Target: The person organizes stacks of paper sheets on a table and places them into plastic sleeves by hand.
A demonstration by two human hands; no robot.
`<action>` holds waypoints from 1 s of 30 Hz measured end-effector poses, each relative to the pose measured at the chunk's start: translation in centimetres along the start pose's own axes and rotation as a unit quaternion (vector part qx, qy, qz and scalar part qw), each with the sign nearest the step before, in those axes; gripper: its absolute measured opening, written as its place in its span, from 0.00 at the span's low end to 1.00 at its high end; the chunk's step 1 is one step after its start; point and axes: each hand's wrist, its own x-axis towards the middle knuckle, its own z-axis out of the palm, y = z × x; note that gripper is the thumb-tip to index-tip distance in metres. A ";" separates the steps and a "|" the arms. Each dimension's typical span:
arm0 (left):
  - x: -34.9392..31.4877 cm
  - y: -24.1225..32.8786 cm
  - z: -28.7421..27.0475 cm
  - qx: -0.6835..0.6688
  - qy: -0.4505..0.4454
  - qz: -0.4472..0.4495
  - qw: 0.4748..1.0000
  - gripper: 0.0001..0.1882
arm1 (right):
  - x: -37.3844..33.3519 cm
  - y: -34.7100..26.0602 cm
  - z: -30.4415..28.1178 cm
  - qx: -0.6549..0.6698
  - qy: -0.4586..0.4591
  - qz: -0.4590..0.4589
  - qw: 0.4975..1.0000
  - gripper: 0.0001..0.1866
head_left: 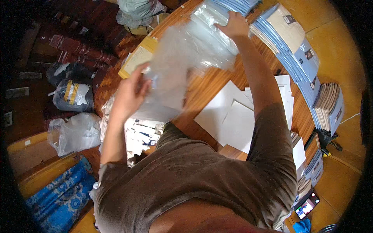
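Observation:
My left hand is at the left of the table, its fingers curled at the edge of a clear plastic bag. That bag hangs loosely across the middle and is smeared by motion. My right hand reaches to the far side. Its fingers are spread over a pile of shiny clear plastic bags. White sheets of paper or card lie under my right arm on the wooden table. Beside my left forearm is an open bag with white, dark-marked pieces.
Stacks of folded blue and beige garments line the table's right edge. A yellow folder lies at the far left. Stuffed plastic bags stand on the left, near blue patterned cloth. A lit phone is at the lower right.

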 end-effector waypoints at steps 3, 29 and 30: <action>2.9 0.4 -6.2 0.059 0.043 0.105 0.992 0.39 | 1.6 -2.7 2.2 -0.074 -0.082 -0.017 0.994 0.45; 37.9 -11.4 15.8 -0.303 -0.237 0.102 0.918 0.23 | -10.3 7.9 -20.7 0.037 0.260 0.133 0.956 0.07; 38.3 -12.0 17.0 -0.301 -0.255 0.092 0.914 0.24 | -9.9 7.7 -22.0 0.024 0.256 0.128 0.958 0.07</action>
